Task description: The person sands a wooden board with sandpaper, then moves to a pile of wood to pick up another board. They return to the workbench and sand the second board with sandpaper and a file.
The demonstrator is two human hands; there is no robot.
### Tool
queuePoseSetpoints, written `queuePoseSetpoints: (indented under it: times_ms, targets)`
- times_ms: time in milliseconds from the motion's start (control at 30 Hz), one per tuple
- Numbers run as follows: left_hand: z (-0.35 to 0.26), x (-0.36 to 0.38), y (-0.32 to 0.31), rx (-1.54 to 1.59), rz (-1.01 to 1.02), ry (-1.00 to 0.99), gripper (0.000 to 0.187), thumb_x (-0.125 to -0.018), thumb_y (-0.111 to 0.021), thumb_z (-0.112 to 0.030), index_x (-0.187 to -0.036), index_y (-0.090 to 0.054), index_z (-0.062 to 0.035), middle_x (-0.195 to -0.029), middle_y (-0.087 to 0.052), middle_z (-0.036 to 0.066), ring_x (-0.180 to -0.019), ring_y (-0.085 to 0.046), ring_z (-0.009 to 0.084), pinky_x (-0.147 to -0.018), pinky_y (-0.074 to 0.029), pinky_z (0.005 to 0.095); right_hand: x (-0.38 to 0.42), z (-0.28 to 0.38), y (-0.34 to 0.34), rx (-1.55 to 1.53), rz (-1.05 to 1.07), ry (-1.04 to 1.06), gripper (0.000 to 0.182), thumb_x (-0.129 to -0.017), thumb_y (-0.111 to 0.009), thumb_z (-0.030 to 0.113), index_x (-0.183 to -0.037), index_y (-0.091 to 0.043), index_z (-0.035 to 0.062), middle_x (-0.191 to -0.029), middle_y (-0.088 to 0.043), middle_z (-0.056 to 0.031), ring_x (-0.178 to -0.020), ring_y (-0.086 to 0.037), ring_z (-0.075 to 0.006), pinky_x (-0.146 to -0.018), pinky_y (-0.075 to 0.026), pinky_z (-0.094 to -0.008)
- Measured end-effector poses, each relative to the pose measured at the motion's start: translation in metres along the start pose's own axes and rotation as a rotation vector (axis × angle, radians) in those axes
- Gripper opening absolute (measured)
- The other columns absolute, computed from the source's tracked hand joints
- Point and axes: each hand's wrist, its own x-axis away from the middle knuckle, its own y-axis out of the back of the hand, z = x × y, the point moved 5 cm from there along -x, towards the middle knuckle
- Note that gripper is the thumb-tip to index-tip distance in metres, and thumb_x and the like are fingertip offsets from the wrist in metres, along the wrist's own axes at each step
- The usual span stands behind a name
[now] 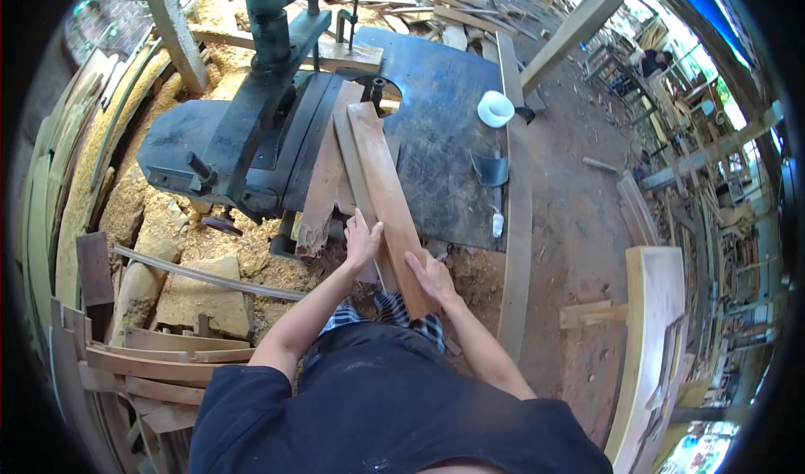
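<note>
A long reddish-brown plank [387, 185] slants from the machine table down to my waist. A narrower board [355, 168] lies along its left side. My left hand [362, 243] is closed on the narrower board, thumb beside the plank's left edge. Around the plank's right edge, near its lower end, my right hand [431, 278] is closed with the thumb on top; its other fingers are mostly hidden. Left of both lies a rough-edged board [324, 181], its splintered end overhanging the table's front. The far ends reach close to the machine's spindle [377, 88].
The dark machine table [453, 139] carries a white bowl-like container [495, 109], a dark curved piece [489, 170] and a small white item [498, 225]. A heavy green machine arm [268, 80] stands left. Wood chips, offcuts and posts surround it; a thick board [654, 306] stands right.
</note>
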Motion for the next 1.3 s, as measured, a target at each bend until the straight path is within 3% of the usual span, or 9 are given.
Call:
queuePoseSetpoints:
  times_ms: [67,100,167,333,500,600,767,867,1300]
  targets:
    - [-0.003,0.005,0.021,-0.010,0.025,-0.012,0.082,-0.086,-0.061,-0.031,-0.145,-0.017,0.0046,-0.137,-0.034,0.026,-0.127,-0.033,0.0417,-0.110,-0.023,0.0437,0.008,0.023,-0.009,0.004,-0.002,-0.031,0.072,-0.091,-0.042,0.060,-0.144,-0.031,0.0121,-0.135,-0.048,-0.0236,-0.122,-0.049,-0.0394,-0.100,-0.040,-0.0435]
    - [-0.013,0.009,-0.017,0.034,0.046,0.000,0.082,-0.086,-0.061,-0.031,-0.145,-0.017,0.0046,-0.137,-0.034,0.026,-0.127,-0.033,0.0417,-0.110,-0.023,0.0437,0.012,-0.009,0.007,0.045,-0.002,-0.060,0.072,-0.091,-0.042,0.060,-0.144,-0.031,0.0121,-0.135,-0.048,-0.0236,-0.122,-0.049,-0.0394,-0.100,-0.040,-0.0435]
    - [-0.007,0.010,-0.007,0.053,0.024,-0.078,0.077,-0.088,-0.059,-0.027,-0.145,-0.018,0.0045,-0.135,-0.035,0.026,-0.126,-0.035,0.0400,-0.108,-0.026,0.0436,0.005,-0.007,-0.006,0.016,-0.236,0.078,0.072,-0.091,-0.037,0.063,-0.145,-0.031,0.0150,-0.130,-0.050,-0.0257,-0.113,-0.053,-0.0456,-0.095,-0.043,-0.0502]
    - [-0.002,0.020,0.002,0.032,-0.003,-0.088,0.072,-0.084,-0.054,-0.011,-0.146,-0.019,0.0019,-0.132,-0.038,0.023,-0.122,-0.037,0.0387,-0.107,-0.028,0.0428,0.005,0.006,-0.016,0.012,-0.299,0.085,0.084,-0.088,-0.046,0.062,-0.148,-0.019,0.0088,-0.139,-0.041,-0.0201,-0.119,-0.049,-0.0420,-0.094,-0.044,-0.0491]
    - [0.001,0.022,0.002,0.049,-0.020,-0.107,0.073,-0.083,-0.056,-0.010,-0.146,-0.021,-0.0006,-0.132,-0.039,0.022,-0.121,-0.038,0.0386,-0.106,-0.029,0.0428,0.022,0.026,-0.018,0.115,-0.386,0.123,0.099,-0.082,-0.054,0.065,-0.148,-0.015,0.0011,-0.140,-0.040,-0.0214,-0.130,-0.039,-0.0361,-0.102,-0.038,-0.0449]
    - [0.003,0.024,0.001,0.045,-0.028,-0.122,0.074,-0.083,-0.058,-0.010,-0.146,-0.021,-0.0018,-0.132,-0.039,0.021,-0.121,-0.038,0.0381,-0.106,-0.030,0.0427,0.024,0.024,-0.022,0.142,-0.466,0.145,0.102,-0.078,-0.061,0.063,-0.147,-0.018,0.0028,-0.139,-0.040,-0.0222,-0.121,-0.046,-0.0389,-0.098,-0.040,-0.0508]
    - [0.004,0.024,0.001,0.062,-0.042,-0.130,0.073,-0.083,-0.059,-0.010,-0.147,-0.023,-0.0041,-0.132,-0.040,0.023,-0.123,-0.039,0.0381,-0.107,-0.030,0.0428,0.023,0.028,-0.023,0.159,-0.465,0.068,0.102,-0.070,-0.073,0.046,-0.146,-0.021,0.0029,-0.133,-0.048,-0.0207,-0.119,-0.049,-0.0345,-0.105,-0.029,-0.0567]
    - [0.007,0.021,0.000,0.063,-0.031,-0.132,0.073,-0.083,-0.060,-0.010,-0.146,-0.024,-0.0040,-0.132,-0.040,0.022,-0.122,-0.039,0.0380,-0.107,-0.030,0.0424,0.024,0.031,-0.021,0.113,-0.529,0.163,0.099,-0.069,-0.074,0.038,-0.146,-0.023,0.0034,-0.131,-0.049,-0.0207,-0.120,-0.049,-0.0337,-0.107,-0.027,-0.0568]
    - [0.012,0.021,-0.003,0.088,-0.060,-0.171,0.074,-0.083,-0.060,-0.012,-0.147,-0.023,-0.0052,-0.130,-0.040,0.021,-0.118,-0.040,0.0387,-0.104,-0.032,0.0437,0.017,0.037,-0.025,0.187,-0.553,0.298,0.094,-0.071,-0.073,0.037,-0.145,-0.026,0.0044,-0.139,-0.041,-0.0206,-0.132,-0.039,-0.0337,-0.109,-0.023,-0.0571]
